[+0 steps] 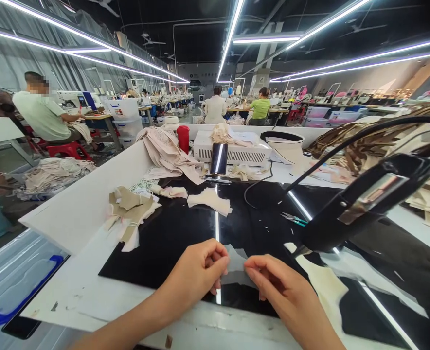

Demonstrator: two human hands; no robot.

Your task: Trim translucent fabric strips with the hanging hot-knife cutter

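I have the left hand (196, 267) and right hand (286, 287) pinching a translucent sheet (237, 265), fingertips nearly closed. Right hand's lower fingers mostly hidden from me; sheet's outline faint.

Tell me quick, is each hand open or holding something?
Left hand: closed, pinching the left side of a thin see-through piece.
Right hand: closed, pinching the same piece's right side.
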